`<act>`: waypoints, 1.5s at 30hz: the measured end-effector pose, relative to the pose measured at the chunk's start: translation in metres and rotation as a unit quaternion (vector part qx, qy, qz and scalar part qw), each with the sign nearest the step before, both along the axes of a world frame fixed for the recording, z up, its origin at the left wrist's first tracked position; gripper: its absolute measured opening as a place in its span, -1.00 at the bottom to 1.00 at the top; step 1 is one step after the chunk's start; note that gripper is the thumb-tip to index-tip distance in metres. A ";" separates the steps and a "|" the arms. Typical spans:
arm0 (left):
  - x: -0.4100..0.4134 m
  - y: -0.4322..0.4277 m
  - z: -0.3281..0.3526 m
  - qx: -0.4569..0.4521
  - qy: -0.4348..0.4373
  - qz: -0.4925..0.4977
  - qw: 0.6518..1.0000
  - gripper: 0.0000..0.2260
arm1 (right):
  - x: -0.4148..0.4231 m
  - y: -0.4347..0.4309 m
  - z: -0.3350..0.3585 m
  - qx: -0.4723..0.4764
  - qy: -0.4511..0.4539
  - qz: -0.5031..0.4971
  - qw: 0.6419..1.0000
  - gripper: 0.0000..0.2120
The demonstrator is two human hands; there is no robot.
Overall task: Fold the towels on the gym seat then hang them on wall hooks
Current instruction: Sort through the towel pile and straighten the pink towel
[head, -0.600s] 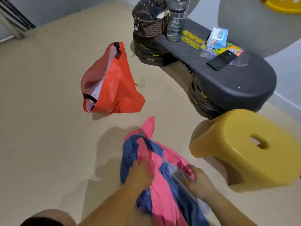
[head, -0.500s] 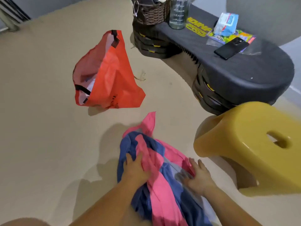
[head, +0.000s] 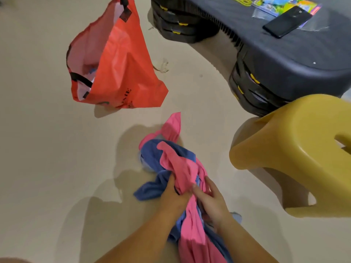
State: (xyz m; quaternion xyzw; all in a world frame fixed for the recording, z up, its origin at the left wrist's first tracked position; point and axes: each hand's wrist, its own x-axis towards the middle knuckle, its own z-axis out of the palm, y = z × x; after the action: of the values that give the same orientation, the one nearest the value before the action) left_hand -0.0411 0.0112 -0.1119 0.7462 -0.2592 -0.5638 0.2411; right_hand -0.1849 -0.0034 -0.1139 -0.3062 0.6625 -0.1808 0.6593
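A bundle of pink towels [head: 181, 168] and blue towels [head: 152, 188] lies crumpled on the beige floor in front of me. My left hand [head: 173, 196] grips the bundle from the left, fingers curled into the pink and blue cloth. My right hand [head: 210, 200] closes on the same bundle from the right, thumb and fingers around pink folds. The black gym seat [head: 284, 57] stands at the upper right, apart from the towels. No wall hooks are in view.
An open orange bag [head: 121, 73] sits on the floor at the upper left. A yellow plastic stool [head: 296, 152] stands close to the right of the towels. A black phone [head: 286, 21] and a colourful packet [head: 273, 4] lie on the seat.
Both hands have slid together along the bundle and gathered it tighter; the cloth has bunched into a narrower roll. The camera has tilted down and closer.
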 end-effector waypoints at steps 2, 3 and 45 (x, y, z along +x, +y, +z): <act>-0.013 -0.012 0.005 0.000 0.025 -0.020 0.999 -0.45 | -0.007 -0.011 0.002 0.015 -0.033 -0.033 0.999 -0.53; -0.016 -0.017 0.009 0.002 0.036 -0.030 0.999 -0.44 | -0.010 -0.016 0.004 0.030 -0.047 -0.057 0.997 -0.41; -0.246 0.370 0.884 -0.174 0.088 -0.599 0.777 -0.53 | -0.173 0.520 0.908 -0.094 0.188 -0.557 0.803 -0.68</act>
State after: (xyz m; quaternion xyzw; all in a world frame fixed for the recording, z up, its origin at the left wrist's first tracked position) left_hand -0.2870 0.3813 0.7725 0.3329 -0.7252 -0.6027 0.0026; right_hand -0.3580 0.5164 0.7940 0.0272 0.8101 -0.5168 0.2755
